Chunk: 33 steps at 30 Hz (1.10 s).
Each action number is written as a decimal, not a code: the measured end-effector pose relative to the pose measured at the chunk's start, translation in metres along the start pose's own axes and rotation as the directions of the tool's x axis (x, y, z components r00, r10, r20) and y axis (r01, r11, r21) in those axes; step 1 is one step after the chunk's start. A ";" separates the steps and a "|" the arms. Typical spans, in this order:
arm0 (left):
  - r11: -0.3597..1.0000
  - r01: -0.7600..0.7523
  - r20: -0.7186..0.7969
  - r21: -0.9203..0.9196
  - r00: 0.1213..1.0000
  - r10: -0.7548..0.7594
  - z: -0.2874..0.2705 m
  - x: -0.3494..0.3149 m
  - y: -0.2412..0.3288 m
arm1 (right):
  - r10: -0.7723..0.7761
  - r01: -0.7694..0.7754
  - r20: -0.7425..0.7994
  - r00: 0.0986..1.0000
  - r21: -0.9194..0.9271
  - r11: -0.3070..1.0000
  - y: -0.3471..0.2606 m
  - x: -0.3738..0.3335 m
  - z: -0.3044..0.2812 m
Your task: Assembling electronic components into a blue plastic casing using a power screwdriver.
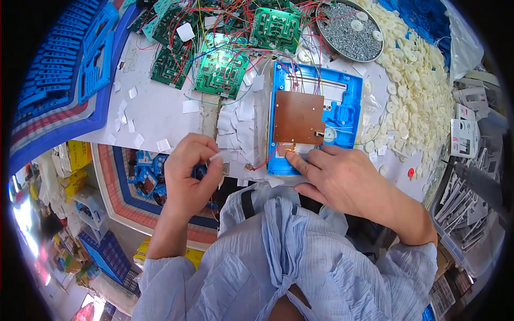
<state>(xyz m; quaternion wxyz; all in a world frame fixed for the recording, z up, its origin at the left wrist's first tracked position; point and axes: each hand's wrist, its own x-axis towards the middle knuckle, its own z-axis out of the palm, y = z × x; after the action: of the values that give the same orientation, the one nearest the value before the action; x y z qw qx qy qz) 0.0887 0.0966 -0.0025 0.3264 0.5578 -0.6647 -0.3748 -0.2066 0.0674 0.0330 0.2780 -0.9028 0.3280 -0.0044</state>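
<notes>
A blue plastic housing lies on the table in front of me. A brown circuit board sits inside it, with thin wires leading from it. My right hand rests over the housing's near end, index finger stretched onto a small brass-coloured piece below the board. The thumb is apart, and that hand grips nothing. Left of the housing, my left hand is raised by the table's near edge. Its thumb and forefinger pinch a small white sticker.
Green circuit boards with tangled wires lie at the back. A round tray of screws stands beyond the housing, beside a heap of cream plastic discs. White paper pieces lie left of the housing. Blue plastic parts fill the far left.
</notes>
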 end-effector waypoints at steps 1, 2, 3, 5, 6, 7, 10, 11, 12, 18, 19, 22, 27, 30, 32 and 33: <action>1.000 0.020 0.046 0.023 0.999 -0.021 -0.001 -0.002 0.002 | -0.005 0.005 -0.005 1.000 0.013 1.000 0.002 -0.002 0.001; 0.999 0.013 0.152 0.037 0.988 -0.018 -0.004 -0.006 0.004 | -0.015 0.015 -0.016 1.000 0.048 0.999 0.005 -0.003 0.000; 0.999 0.004 0.256 0.050 0.967 -0.017 -0.007 -0.012 0.005 | -0.024 0.026 -0.027 0.999 0.082 0.996 0.008 -0.004 0.000; 0.995 -0.042 0.512 0.086 0.859 -0.008 -0.015 -0.019 0.010 | -0.035 0.044 -0.081 0.996 0.118 0.992 0.011 -0.007 0.002; 0.991 -0.045 0.550 0.126 0.835 -0.032 -0.016 -0.022 0.017 | -0.037 0.052 -0.123 0.992 0.119 0.992 0.011 -0.009 0.005; 0.985 -0.049 0.586 0.166 0.808 -0.058 -0.015 -0.024 0.024 | -0.040 0.060 -0.166 0.985 0.121 0.991 0.010 -0.011 0.007; 0.974 -0.024 0.368 0.227 0.928 -0.062 0.005 -0.016 0.036 | 0.006 0.016 -0.232 0.973 0.091 0.996 0.002 -0.009 0.012; 0.972 -0.006 0.228 0.234 0.972 -0.048 0.011 -0.011 0.039 | 0.013 0.005 -0.246 0.969 0.072 0.997 0.000 -0.008 0.014; 0.969 -0.049 0.225 0.243 0.974 -0.007 0.015 -0.007 0.034 | 0.021 -0.007 -0.261 0.965 0.053 0.999 -0.002 -0.007 0.018; 0.938 0.334 0.445 -0.089 0.856 -0.263 0.027 -0.007 0.036 | 0.013 -0.001 -0.369 0.929 0.031 1.000 -0.003 -0.014 0.018; 0.803 0.539 0.528 -0.254 0.773 -0.352 0.028 -0.008 0.041 | -0.016 0.034 -0.416 0.909 0.037 0.999 -0.001 -0.015 0.017; 0.450 0.775 0.651 -0.444 0.624 -0.433 0.042 0.000 0.064 | 0.107 0.087 -0.476 0.873 0.367 0.926 -0.014 -0.025 0.016; 0.502 0.762 0.689 -0.410 0.619 -0.377 0.050 0.007 0.065 | 0.199 0.020 -0.531 0.824 0.378 0.925 -0.016 -0.040 0.033; 0.892 0.397 0.530 -0.216 0.815 -0.234 0.048 0.012 0.067 | 0.391 -0.078 -0.460 0.797 0.564 0.822 -0.006 -0.049 0.035; 0.971 -0.241 0.312 -0.007 0.922 0.231 0.052 0.015 0.059 | 0.508 -0.138 -0.366 0.780 0.691 0.710 0.000 -0.053 0.024; 0.951 -0.302 0.298 0.068 0.916 0.270 0.055 0.018 0.060 | 0.488 -0.117 -0.391 0.780 0.675 0.729 0.007 -0.055 0.024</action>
<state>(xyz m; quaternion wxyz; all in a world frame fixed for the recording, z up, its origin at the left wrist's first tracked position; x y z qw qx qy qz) 0.0096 0.0925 0.0217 0.2465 0.4122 -0.7993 -0.3612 -0.2493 0.1079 0.0184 0.4484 -0.6512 0.5221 -0.3197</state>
